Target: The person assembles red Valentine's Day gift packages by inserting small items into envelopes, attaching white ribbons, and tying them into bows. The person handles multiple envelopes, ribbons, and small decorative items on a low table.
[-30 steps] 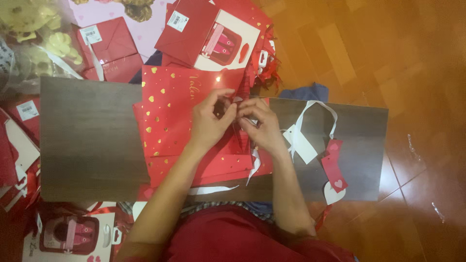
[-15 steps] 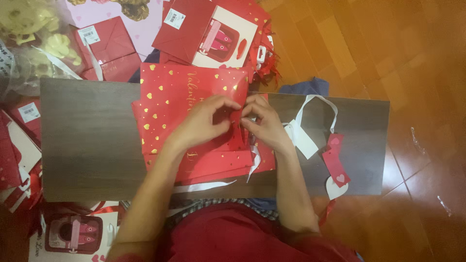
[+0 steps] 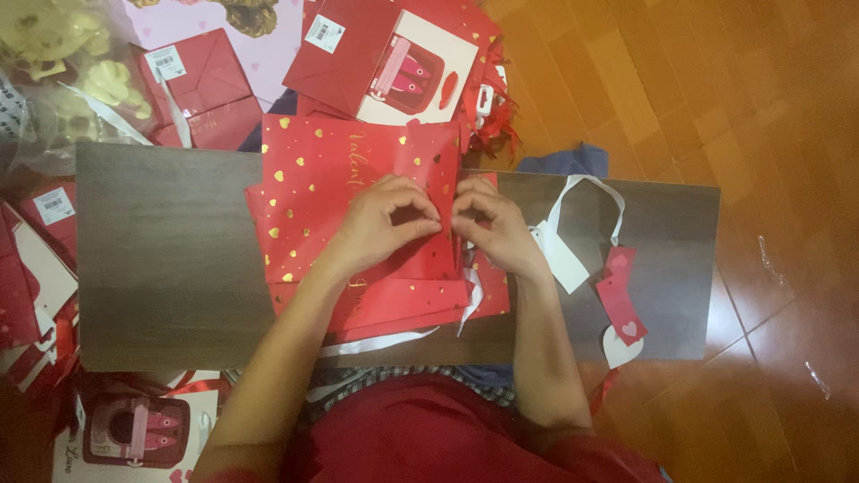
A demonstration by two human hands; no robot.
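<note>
Far left, 9 o'clock: red folded packets (image 3: 36,259) with white tags, heaped on floor. At 11 o'clock, clear bag of gold shapes (image 3: 63,54) and red envelope box (image 3: 199,85). Dark wood-grain board (image 3: 161,259) laid flat, spanning centre. On board, centre: stack of red gift bags (image 3: 331,179) with gold hearts, lying flat. Left hand (image 3: 385,224) pressed on top bag, fingers curled together, pinching red fold. Right hand (image 3: 497,224) just beside at 3 o'clock, fingertips closed on same fold, touching left. At 12 o'clock, white-and-red card (image 3: 412,67). Right of hands, white ribbon loop (image 3: 582,215), red heart tags (image 3: 620,300) on board. Beyond, at 3 o'clock, orange-brown wooden parquet floor (image 3: 769,134).
</note>
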